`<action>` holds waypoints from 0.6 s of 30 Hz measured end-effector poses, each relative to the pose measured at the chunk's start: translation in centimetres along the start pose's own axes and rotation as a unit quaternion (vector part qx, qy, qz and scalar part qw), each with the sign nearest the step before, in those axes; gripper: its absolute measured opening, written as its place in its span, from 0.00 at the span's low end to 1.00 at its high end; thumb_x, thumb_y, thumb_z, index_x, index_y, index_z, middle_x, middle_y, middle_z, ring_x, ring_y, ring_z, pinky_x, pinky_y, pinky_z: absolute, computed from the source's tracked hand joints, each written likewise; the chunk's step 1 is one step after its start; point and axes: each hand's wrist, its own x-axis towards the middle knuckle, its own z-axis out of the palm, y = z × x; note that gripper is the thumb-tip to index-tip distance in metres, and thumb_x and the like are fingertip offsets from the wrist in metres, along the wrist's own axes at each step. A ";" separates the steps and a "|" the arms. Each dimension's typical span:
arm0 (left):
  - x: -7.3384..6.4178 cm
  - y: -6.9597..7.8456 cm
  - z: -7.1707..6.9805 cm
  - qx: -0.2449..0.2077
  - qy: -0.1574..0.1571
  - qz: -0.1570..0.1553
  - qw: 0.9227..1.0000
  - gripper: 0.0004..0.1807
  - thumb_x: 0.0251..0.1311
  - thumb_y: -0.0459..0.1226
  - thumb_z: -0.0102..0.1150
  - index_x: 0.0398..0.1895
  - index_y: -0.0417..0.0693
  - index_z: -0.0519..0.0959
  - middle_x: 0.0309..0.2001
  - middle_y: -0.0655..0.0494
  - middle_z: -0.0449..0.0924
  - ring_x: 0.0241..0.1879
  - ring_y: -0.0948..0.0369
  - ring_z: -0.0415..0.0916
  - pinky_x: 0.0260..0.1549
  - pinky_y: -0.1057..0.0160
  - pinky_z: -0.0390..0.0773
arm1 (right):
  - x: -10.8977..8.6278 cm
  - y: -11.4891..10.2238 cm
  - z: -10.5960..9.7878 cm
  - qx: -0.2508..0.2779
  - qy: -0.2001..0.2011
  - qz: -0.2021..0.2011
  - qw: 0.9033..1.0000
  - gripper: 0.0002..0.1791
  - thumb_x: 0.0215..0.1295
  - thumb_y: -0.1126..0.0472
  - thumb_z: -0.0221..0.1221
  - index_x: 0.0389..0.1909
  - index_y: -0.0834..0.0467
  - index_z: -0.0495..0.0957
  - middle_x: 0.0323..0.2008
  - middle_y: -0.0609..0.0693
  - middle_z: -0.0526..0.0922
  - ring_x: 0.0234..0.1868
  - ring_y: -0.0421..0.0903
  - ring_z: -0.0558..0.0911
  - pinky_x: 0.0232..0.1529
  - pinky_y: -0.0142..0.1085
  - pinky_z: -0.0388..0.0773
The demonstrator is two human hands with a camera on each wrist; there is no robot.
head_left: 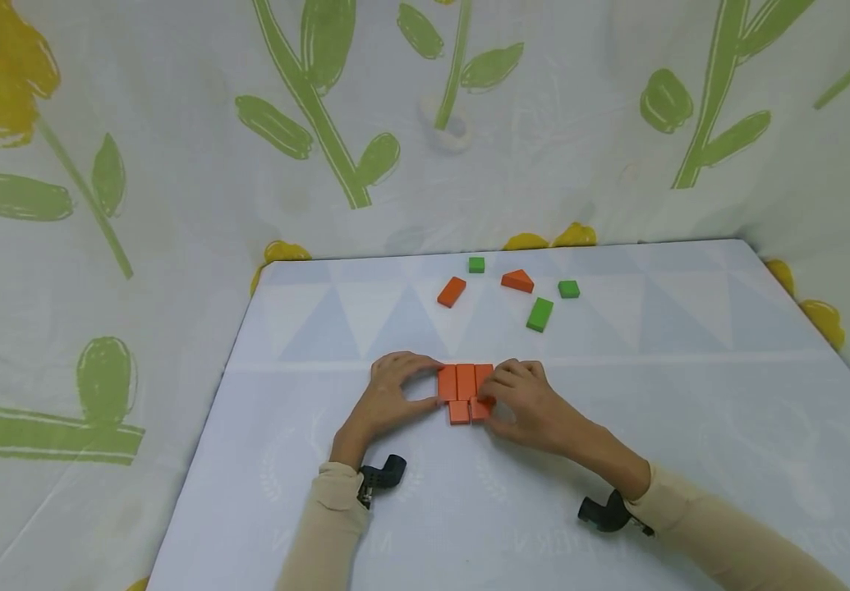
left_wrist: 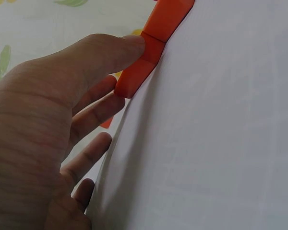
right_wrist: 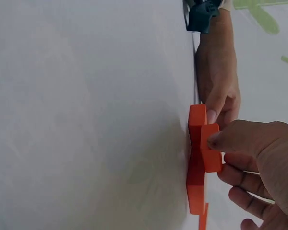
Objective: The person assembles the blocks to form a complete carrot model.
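Observation:
Three orange rectangular blocks (head_left: 466, 382) lie side by side on the table, with a smaller orange block (head_left: 458, 412) against their near side. My left hand (head_left: 388, 400) holds the leftmost rectangular block (head_left: 447, 383) by its ends, thumb at the near corner and index finger at the far one. My right hand (head_left: 531, 408) pinches another small orange block (right_wrist: 211, 160) between thumb and fingers, beside the first small one. In the right wrist view, this block overlaps the row and sits slightly tilted to it. The right fingers partly cover the rightmost rectangular block (head_left: 484, 373).
Farther back lie an orange rectangular block (head_left: 451, 292), an orange triangular block (head_left: 517, 281), a green rectangular block (head_left: 539, 314) and two small green blocks, one left (head_left: 476, 265) and one right (head_left: 568, 289). A leaf-patterned curtain (head_left: 543, 123) hangs behind the table.

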 end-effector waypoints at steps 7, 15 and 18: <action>0.1 0.1 0.0 0.002 0.005 0.005 1.000 0.28 0.56 0.57 0.68 0.61 0.68 0.78 0.59 0.70 0.77 0.65 0.60 0.62 0.68 0.49 0.49 | -0.1 -0.3 0.1 -0.014 -0.009 0.008 1.000 0.15 0.51 0.60 0.74 0.40 0.51 0.83 0.41 0.42 0.81 0.51 0.45 0.73 0.50 0.45 0.64; 0.1 -0.1 0.2 0.009 0.007 0.009 1.000 0.28 0.56 0.57 0.68 0.61 0.67 0.78 0.59 0.70 0.77 0.65 0.61 0.63 0.68 0.49 0.50 | -0.5 -0.1 0.7 -0.030 -0.016 0.013 0.999 0.17 0.51 0.58 0.75 0.42 0.51 0.83 0.43 0.43 0.80 0.52 0.46 0.73 0.51 0.46 0.65; 0.1 0.0 0.2 0.014 0.009 0.013 1.000 0.28 0.56 0.57 0.68 0.60 0.67 0.79 0.58 0.70 0.77 0.64 0.60 0.64 0.67 0.48 0.52 | -0.6 -0.1 0.8 -0.026 -0.013 0.008 1.000 0.18 0.51 0.57 0.75 0.43 0.51 0.83 0.43 0.43 0.80 0.53 0.46 0.73 0.51 0.46 0.65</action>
